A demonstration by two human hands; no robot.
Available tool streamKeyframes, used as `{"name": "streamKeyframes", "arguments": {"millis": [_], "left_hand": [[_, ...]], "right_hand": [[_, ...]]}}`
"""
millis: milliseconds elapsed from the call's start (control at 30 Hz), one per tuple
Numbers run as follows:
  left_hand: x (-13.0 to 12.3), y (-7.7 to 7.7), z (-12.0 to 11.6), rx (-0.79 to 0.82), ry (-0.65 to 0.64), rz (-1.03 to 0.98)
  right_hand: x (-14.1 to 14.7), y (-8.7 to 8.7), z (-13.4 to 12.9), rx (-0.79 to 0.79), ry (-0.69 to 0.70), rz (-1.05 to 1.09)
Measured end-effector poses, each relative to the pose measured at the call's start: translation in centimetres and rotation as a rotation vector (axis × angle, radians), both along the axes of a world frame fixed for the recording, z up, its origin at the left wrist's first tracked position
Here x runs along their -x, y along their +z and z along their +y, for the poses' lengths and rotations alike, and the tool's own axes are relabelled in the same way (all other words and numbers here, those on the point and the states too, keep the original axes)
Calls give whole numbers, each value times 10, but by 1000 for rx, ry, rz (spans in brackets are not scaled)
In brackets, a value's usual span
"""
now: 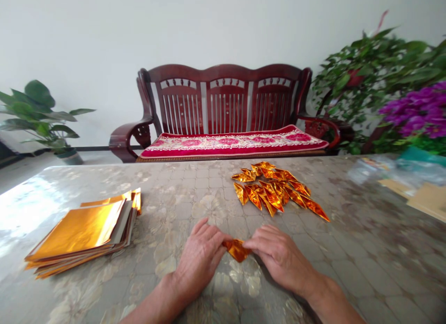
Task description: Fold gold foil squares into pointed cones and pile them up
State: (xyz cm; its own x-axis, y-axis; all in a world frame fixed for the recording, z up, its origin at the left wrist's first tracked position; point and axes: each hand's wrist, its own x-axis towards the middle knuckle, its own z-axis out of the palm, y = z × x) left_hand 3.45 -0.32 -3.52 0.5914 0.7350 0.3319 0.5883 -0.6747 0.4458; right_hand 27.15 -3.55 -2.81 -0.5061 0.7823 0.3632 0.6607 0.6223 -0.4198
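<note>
Folded orange-gold foil piece (238,252), fingertip-pinched both ends.
Left hand (202,249) grips at 9 o'clock, right hand (278,254) at 3; pointed orange foil shapes (273,196) at 1 o'clock.

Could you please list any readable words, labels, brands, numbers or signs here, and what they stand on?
No text can be read in this view.
Clear plastic packaging: coloured patches, too blurred to tell whether they are print.
Folded foil piece, foil sheets: no lettering visible.

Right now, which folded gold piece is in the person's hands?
The single folded piece pinched between the left hand and right hand; the other folded pieces lie grouped beyond them, untouched.
</note>
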Motion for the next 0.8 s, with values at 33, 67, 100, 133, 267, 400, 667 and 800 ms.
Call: {"name": "streamKeyframes", "arguments": {"millis": [33, 67, 100, 133, 267, 400, 667, 800], "left_hand": [[0, -1, 0, 18, 8, -3], [1, -1, 0, 35, 17, -8], [1, -2, 0, 49, 25, -14], [2, -2, 0, 58, 33, -20], [3, -1, -1, 52, 22, -28], [4, 0, 0, -9, -27, -36], [5, -2, 2, -47, -100, -86], [7, -3, 2, 0, -161, -75]], "right_hand": [[0, 0, 0, -7, 4, 5], [0, 1, 0, -12, 9, 11], [0, 1, 0, -14, 13, 17], [0, 1, 0, -13, 14, 23], [0, 1, -1, 10, 1, 42], [-1, 2, -2, 38, -8, 34], [-2, 6, -1, 160, 59, -31], [-4, 4, -1, 137, 64, 6]]}}
